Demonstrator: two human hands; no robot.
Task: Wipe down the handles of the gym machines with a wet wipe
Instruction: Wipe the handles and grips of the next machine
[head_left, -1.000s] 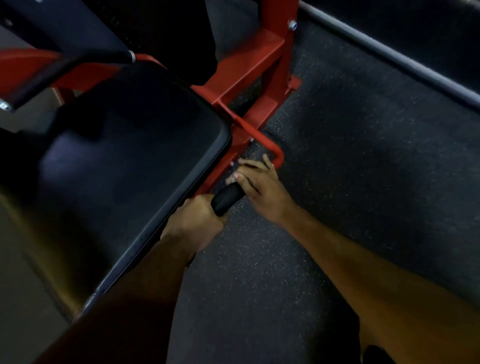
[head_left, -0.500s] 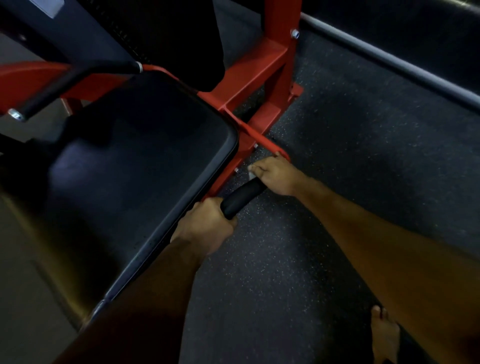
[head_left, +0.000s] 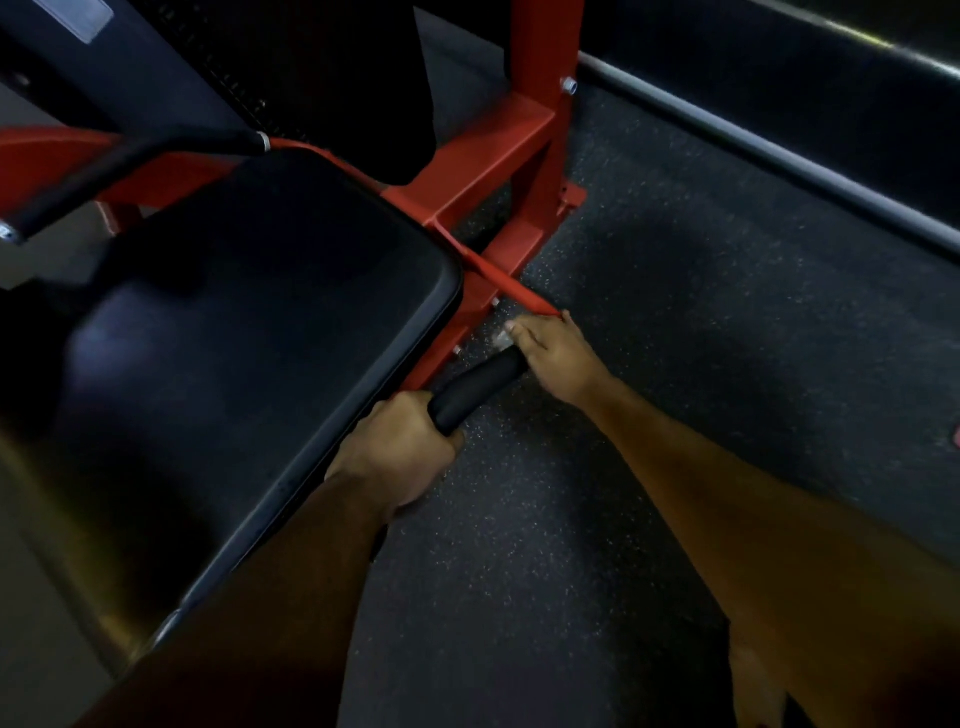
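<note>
We see the left hand (head_left: 400, 457) curled around the near end of the black handle (head_left: 480, 387) beside the seat pad (head_left: 249, 364). The right hand (head_left: 553, 348) grips the handle's far end, pinching a pale wipe (head_left: 501, 340) that peeks out at its fingertips, just below the red frame (head_left: 498, 166).

The handle (head_left: 475, 387) looks matt black foam, the frame (head_left: 498, 156) glossy red-painted metal, the seat pad (head_left: 260, 312) smooth vinyl (faint sheen), the floor (head_left: 675, 338) speckled rubber.
</note>
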